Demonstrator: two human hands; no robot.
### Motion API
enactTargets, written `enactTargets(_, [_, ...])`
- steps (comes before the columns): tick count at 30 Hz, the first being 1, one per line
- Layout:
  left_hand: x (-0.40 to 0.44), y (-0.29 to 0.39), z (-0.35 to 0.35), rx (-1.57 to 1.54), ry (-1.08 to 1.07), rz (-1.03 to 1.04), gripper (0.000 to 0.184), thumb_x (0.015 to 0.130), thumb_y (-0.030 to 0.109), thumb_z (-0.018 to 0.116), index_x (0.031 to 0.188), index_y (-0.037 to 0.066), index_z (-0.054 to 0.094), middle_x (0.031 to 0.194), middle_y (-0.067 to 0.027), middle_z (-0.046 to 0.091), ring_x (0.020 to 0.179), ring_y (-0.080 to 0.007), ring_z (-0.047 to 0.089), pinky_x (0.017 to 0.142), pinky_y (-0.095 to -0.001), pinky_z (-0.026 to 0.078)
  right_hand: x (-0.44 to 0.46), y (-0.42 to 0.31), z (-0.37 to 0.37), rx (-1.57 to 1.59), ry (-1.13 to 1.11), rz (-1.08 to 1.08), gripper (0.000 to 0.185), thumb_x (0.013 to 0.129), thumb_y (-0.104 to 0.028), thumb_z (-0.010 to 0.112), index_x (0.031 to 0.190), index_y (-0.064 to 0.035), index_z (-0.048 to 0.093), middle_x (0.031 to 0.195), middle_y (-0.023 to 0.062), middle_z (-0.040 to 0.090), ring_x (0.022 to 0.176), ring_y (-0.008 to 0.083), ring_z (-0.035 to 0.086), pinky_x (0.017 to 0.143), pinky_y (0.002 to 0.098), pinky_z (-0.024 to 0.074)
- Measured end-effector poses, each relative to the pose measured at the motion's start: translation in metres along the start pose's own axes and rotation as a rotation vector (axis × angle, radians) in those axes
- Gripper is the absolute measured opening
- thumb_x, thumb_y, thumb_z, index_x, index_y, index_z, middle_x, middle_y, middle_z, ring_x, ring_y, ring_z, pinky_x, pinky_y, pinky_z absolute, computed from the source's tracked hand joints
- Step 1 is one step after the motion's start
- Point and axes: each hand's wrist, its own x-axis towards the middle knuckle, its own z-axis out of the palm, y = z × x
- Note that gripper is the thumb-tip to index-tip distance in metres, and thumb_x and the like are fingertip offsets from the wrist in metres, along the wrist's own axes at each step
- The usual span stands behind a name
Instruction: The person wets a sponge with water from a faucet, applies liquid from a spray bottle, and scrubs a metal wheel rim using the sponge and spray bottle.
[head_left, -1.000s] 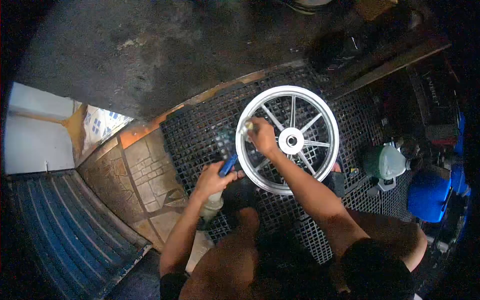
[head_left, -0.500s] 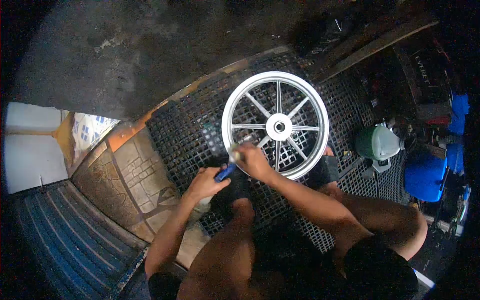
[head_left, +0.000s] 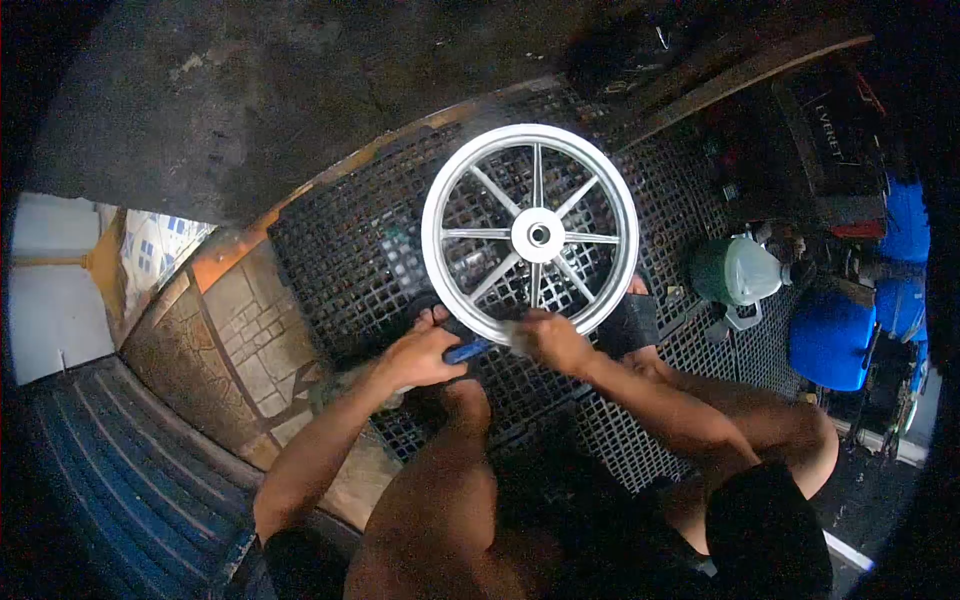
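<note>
A silver spoked wheel (head_left: 538, 234) lies over the black grid mat, its hub facing up. At the wheel's lower left, my left hand (head_left: 428, 357) is closed on a blue object (head_left: 467, 350), whose tip points at the rim. My right hand (head_left: 556, 340) is at the lower rim with curled fingers. It grips something small and pale, blurred by motion, that I cannot make out. My two feet are beside the wheel's lower edge, one on each side.
A green and clear jug (head_left: 735, 272) and a blue container (head_left: 832, 340) stand at the right. A dark box (head_left: 828, 130) is behind them. Blue corrugated metal (head_left: 130, 470) lies at the lower left, near stone-patterned tiles (head_left: 262, 325).
My right hand has moved from the wheel's left side down along the rim to its bottom. The whole view has shifted, so the wheel appears further up and left.
</note>
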Motion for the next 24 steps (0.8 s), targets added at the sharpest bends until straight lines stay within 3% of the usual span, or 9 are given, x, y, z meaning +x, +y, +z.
enactTargets(3, [0.011, 0.011, 0.005, -0.055, 0.073, 0.124, 0.033, 0.073, 0.033, 0.070, 0.090, 0.004, 0.070, 0.086, -0.0232, 0.068, 0.089, -0.0415, 0.065, 0.083, -0.0480, 0.050, -0.023, 0.061, -0.027, -0.514, 0.075, -0.045, 0.020, 0.086, -0.014, 0.054, 0.098, -0.0061, 0.069, 0.089, 0.0180, 0.068, 0.073, 0.0365, 0.069, 0.061, 0.0445, 0.0560])
enactTargets(5, [0.016, 0.019, -0.003, -0.082, 0.032, 0.147, 0.033, 0.074, 0.034, 0.072, 0.091, 0.006, 0.071, 0.098, -0.0197, 0.067, 0.099, -0.0389, 0.061, 0.091, -0.0447, 0.047, -0.022, 0.057, -0.046, -0.668, 0.005, 0.147, 0.020, 0.087, -0.012, 0.053, 0.098, -0.0055, 0.068, 0.085, 0.0175, 0.067, 0.072, 0.0338, 0.069, 0.062, 0.0455, 0.0567])
enactTargets(8, [0.029, 0.023, 0.001, -0.157, 0.074, 0.175, 0.031, 0.074, 0.032, 0.072, 0.091, 0.006, 0.071, 0.100, -0.0185, 0.067, 0.101, -0.0378, 0.061, 0.092, -0.0438, 0.047, -0.025, 0.075, -0.016, -0.454, 0.039, 0.007, 0.037, 0.097, -0.027, 0.037, 0.096, -0.0033, 0.066, 0.082, 0.0175, 0.065, 0.068, 0.0372, 0.064, 0.060, 0.0468, 0.0527])
enactTargets(10, [0.031, 0.036, 0.001, -0.202, 0.177, 0.237, 0.030, 0.072, 0.027, 0.069, 0.087, 0.002, 0.069, 0.081, -0.0215, 0.067, 0.081, -0.0394, 0.066, 0.077, -0.0456, 0.051, -0.025, 0.129, 0.016, -0.192, 0.185, -0.120, 0.032, 0.091, -0.029, 0.049, 0.095, -0.0019, 0.065, 0.084, 0.0175, 0.066, 0.068, 0.0404, 0.063, 0.061, 0.0463, 0.0518])
enactTargets(16, [0.040, 0.050, -0.006, -0.204, 0.224, 0.342, 0.026, 0.074, 0.026, 0.069, 0.081, 0.001, 0.067, 0.078, -0.0212, 0.066, 0.078, -0.0394, 0.065, 0.075, -0.0462, 0.051, -0.026, 0.147, -0.086, -0.567, 0.252, 0.159, 0.024, 0.087, -0.015, 0.056, 0.105, -0.0053, 0.067, 0.090, 0.0155, 0.066, 0.078, 0.0370, 0.063, 0.072, 0.0432, 0.0555])
enactTargets(17, [0.039, 0.051, -0.009, -0.192, 0.209, 0.303, 0.027, 0.076, 0.027, 0.069, 0.083, 0.001, 0.066, 0.080, -0.0205, 0.065, 0.081, -0.0392, 0.064, 0.077, -0.0464, 0.050, -0.029, 0.134, -0.096, -0.697, 0.258, 0.092, 0.023, 0.087, -0.015, 0.054, 0.106, -0.0058, 0.066, 0.094, 0.0155, 0.066, 0.084, 0.0352, 0.063, 0.075, 0.0427, 0.0551])
enactTargets(19, [0.037, 0.056, -0.016, -0.167, 0.176, 0.223, 0.028, 0.079, 0.029, 0.069, 0.085, 0.002, 0.064, 0.084, -0.0190, 0.065, 0.085, -0.0388, 0.063, 0.080, -0.0466, 0.048, -0.036, 0.120, -0.071, -0.243, 0.277, 0.093, 0.025, 0.091, -0.019, 0.051, 0.111, -0.0097, 0.064, 0.100, 0.0130, 0.064, 0.095, 0.0299, 0.061, 0.078, 0.0416, 0.0529])
enactTargets(22, [0.030, 0.072, -0.029, -0.123, 0.291, 0.249, 0.028, 0.080, 0.029, 0.070, 0.089, 0.002, 0.065, 0.087, -0.0197, 0.065, 0.087, -0.0404, 0.063, 0.079, -0.0470, 0.048, -0.039, 0.153, -0.030, -0.555, 0.372, -0.135, 0.021, 0.083, -0.021, 0.062, 0.101, -0.0111, 0.066, 0.097, 0.0101, 0.066, 0.094, 0.0275, 0.062, 0.074, 0.0378, 0.0516])
enactTargets(24, [0.030, 0.074, -0.029, -0.176, 0.363, 0.309, 0.028, 0.081, 0.028, 0.069, 0.092, 0.003, 0.065, 0.089, -0.0199, 0.065, 0.088, -0.0412, 0.062, 0.080, -0.0471, 0.048, -0.043, 0.137, -0.050, -0.467, 0.296, 0.151, 0.026, 0.086, -0.021, 0.056, 0.103, -0.0032, 0.063, 0.095, 0.0179, 0.066, 0.086, 0.0346, 0.065, 0.076, 0.0436, 0.0531])
